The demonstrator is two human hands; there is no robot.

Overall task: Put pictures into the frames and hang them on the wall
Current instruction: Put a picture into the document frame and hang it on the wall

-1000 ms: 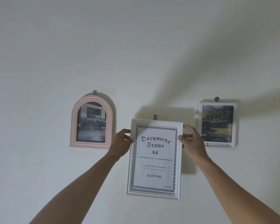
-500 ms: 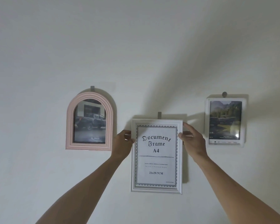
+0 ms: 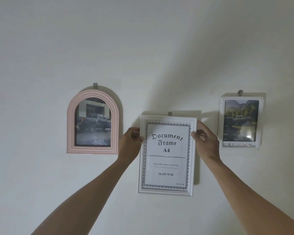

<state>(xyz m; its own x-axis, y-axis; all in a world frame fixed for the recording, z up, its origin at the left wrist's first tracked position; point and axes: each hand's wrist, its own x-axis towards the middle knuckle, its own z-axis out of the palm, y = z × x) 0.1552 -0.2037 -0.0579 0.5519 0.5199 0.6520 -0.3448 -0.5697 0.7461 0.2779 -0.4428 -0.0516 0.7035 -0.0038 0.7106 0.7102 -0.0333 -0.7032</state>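
A white A4 document frame [image 3: 166, 156] with its printed insert sheet is held flat against the white wall, its top edge just under a small grey hook [image 3: 169, 113]. My left hand [image 3: 130, 143] grips the frame's upper left edge. My right hand [image 3: 204, 141] grips its upper right edge, thumb on the front. Whether the frame hangs on the hook is hidden.
A pink arched frame [image 3: 92, 122] with a truck picture hangs from a grey hook [image 3: 95, 86] to the left. A white rectangular frame [image 3: 240, 122] with a landscape picture hangs from another hook [image 3: 240, 92] to the right. Bare wall lies above and below.
The document frame has straightened from a tilt and moved up against the wall under the middle hook. Both hands stayed on its upper edges.
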